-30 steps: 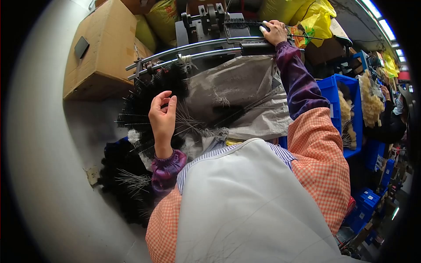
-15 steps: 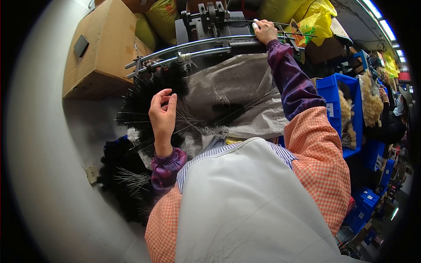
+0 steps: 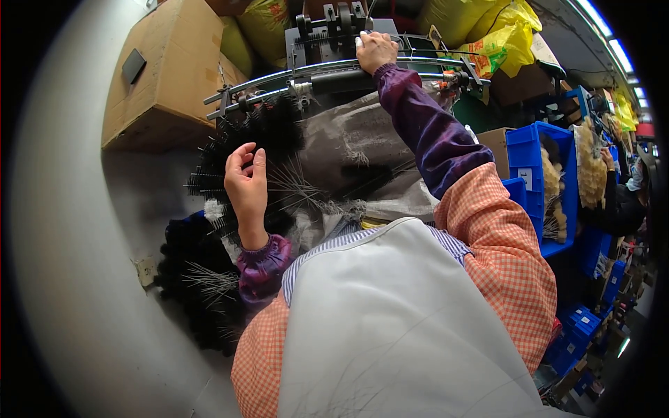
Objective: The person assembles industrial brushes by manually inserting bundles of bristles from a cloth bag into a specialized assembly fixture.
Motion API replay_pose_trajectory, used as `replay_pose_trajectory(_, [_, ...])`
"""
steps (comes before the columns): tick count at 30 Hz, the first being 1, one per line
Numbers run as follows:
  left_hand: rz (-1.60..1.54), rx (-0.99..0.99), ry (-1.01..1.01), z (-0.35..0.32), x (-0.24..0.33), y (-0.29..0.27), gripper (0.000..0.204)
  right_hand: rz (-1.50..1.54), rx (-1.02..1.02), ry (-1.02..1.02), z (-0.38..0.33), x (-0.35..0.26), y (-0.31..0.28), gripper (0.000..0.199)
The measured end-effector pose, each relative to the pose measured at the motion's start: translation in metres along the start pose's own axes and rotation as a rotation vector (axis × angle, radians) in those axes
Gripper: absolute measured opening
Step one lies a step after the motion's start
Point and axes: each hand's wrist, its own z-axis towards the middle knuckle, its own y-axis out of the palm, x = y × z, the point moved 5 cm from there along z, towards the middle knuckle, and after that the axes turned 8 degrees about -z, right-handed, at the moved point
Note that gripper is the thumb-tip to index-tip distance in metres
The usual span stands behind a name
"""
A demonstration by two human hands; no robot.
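Note:
My right hand (image 3: 377, 51) is on the machine (image 3: 341, 52) at the top, its fingers closed. A thin dark rod (image 3: 446, 51) runs out from under it to the right; the part inside the grip is hidden. Something white is wrapped round one fingertip. My left hand (image 3: 247, 191) is raised with fingers loosely curled and the thumb apart, holding nothing. Beneath and beside it spreads a heap of black bristle brushes (image 3: 268, 132), their thin wire stems (image 3: 293, 181) fanning to the right over a grey woven sheet (image 3: 341, 139).
Curved metal rails (image 3: 279, 82) cross the machine's near side. A cardboard box (image 3: 164, 70) stands at the left, and another dark brush pile (image 3: 191, 292) lies below. At the right is a blue crate (image 3: 526, 143) with pale bristle bundles; beyond it a person (image 3: 620, 202) works. Yellow bags (image 3: 512, 38) lie behind.
My right hand has moved left along the machine, and the thin rod has shifted left with it. My left hand has drifted slightly left, still loosely curled.

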Motion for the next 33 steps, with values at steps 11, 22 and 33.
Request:
replay_pose_trajectory(11, [0.816, 0.198, 0.228, 0.021, -0.011, -0.027, 0.042, -0.008, -0.006, -0.089, 0.002, 0.006, -0.003, 0.025])
replay_pose_trajectory(22, [0.968, 0.359, 0.18, 0.019, -0.037, -0.077, 0.045, -0.077, -0.057, -0.05, 0.005, 0.072, -0.005, 0.029])
replay_pose_trajectory(33, [0.804, 0.4, 0.088, 0.018, -0.02, -0.073, 0.027, -0.11, -0.041, -0.04, 0.009, 0.122, 0.005, 0.033])
